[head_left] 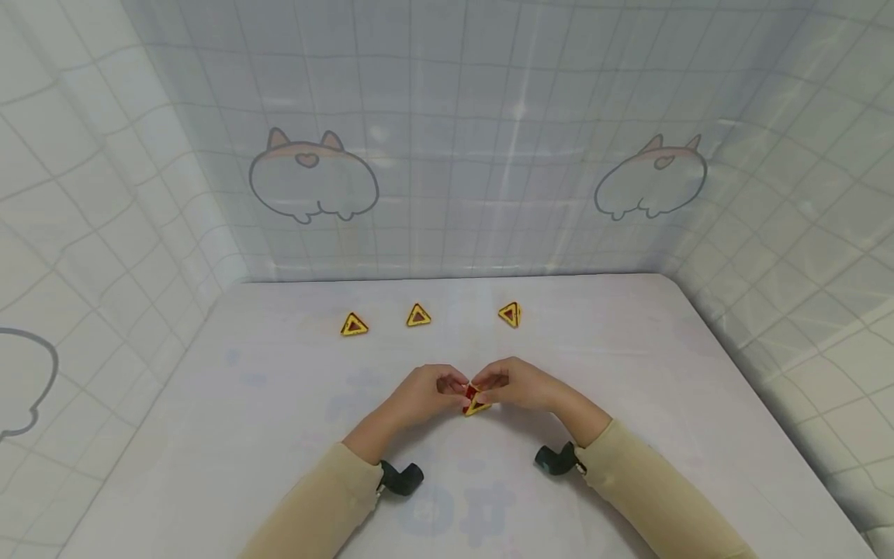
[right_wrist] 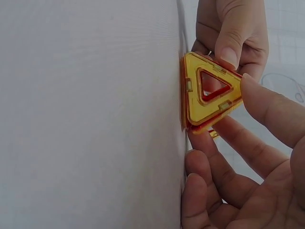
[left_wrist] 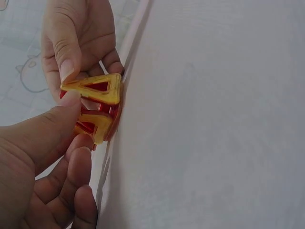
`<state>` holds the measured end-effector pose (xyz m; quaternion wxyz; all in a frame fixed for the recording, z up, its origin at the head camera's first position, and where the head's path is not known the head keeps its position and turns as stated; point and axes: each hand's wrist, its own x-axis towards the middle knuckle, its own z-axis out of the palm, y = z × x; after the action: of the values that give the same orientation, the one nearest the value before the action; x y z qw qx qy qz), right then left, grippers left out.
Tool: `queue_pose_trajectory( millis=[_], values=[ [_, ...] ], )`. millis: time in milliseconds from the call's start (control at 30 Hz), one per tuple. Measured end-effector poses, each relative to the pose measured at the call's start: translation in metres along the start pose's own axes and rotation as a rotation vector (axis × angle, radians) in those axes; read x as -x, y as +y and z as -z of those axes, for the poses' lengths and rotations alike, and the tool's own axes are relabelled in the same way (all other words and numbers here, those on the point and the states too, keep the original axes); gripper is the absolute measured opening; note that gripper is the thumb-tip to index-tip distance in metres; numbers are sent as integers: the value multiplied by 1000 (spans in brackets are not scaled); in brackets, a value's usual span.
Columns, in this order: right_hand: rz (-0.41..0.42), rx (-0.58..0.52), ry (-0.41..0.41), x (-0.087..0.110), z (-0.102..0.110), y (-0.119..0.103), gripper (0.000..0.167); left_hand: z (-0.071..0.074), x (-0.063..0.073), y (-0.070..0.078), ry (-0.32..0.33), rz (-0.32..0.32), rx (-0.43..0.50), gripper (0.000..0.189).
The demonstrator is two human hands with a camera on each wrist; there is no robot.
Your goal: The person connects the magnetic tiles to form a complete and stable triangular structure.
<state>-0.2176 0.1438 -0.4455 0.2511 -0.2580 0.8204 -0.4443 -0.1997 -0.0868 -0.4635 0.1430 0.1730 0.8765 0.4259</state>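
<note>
A small pyramid of triangular magnetic tiles (head_left: pixel 477 404), yellow frames with red parts, stands on the white table between both hands. My left hand (head_left: pixel 427 394) pinches it from the left; in the left wrist view the thumb lies at the top corner of the pyramid (left_wrist: pixel 112 89) with fingertips lower on its side. From the other side my right hand (head_left: pixel 520 385) pinches it. The right wrist view shows one yellow face of the pyramid (right_wrist: pixel 194 106) square on, the right thumb at its tip and fingers behind. Fingers hide part of the far faces.
Farther back on the table (head_left: pixel 279 435) lie a left triangle tile (head_left: pixel 354 325), a middle triangle tile (head_left: pixel 418 316) and a right triangle piece (head_left: pixel 511 314) with a visible side edge. Grid-patterned cloth walls (head_left: pixel 447 155) enclose the back and sides.
</note>
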Motion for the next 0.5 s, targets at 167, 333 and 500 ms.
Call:
queue_pose_trajectory(
  millis=[167, 333, 500],
  values=[
    [-8, -4, 2, 1, 0, -1, 28, -1, 0, 1, -6, 5, -11, 25],
    [-20, -4, 6, 1, 0, -1, 27, -2, 1, 1, -8, 3, -20, 24],
    [-36, -2, 6, 2, -1, -3, 27, -2, 2, 1, -9, -4, -21, 25]
  ],
)
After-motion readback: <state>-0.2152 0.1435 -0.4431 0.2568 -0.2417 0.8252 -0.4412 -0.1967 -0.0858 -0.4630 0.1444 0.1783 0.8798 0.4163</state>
